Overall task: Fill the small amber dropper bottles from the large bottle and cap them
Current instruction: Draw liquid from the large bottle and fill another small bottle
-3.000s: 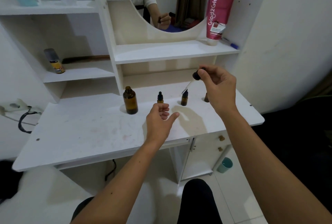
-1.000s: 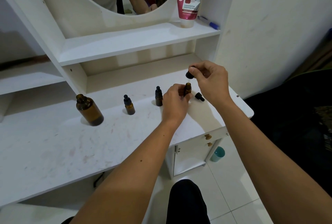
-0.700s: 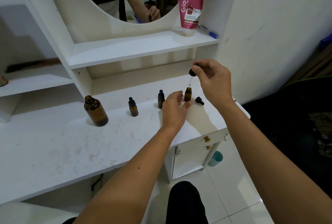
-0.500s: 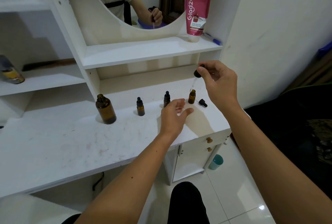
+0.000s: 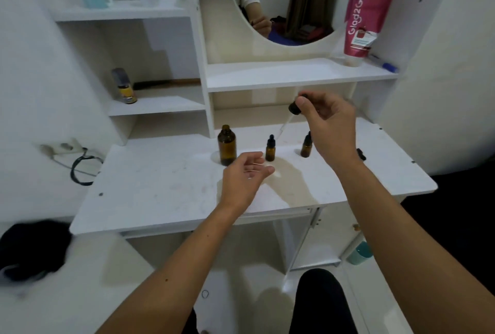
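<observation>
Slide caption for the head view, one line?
Right hand holds dropper above capped small bottles; left hand open beside uncapped large bottle.

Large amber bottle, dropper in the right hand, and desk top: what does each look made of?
Large amber bottle: likely brown glass, glossy and see-through. Dropper, pinched by the right hand: matte black bulb and collar, probably rubber and plastic; clear thin tube, glass or plastic, too blurred to tell. Desk top: white laminated board by the look of it, flat, thin-edged, faintly smudged.

Uncapped large amber bottle (image 5: 227, 145), 2 capped droppers (image 5: 270, 148) (image 5: 306, 144)
</observation>
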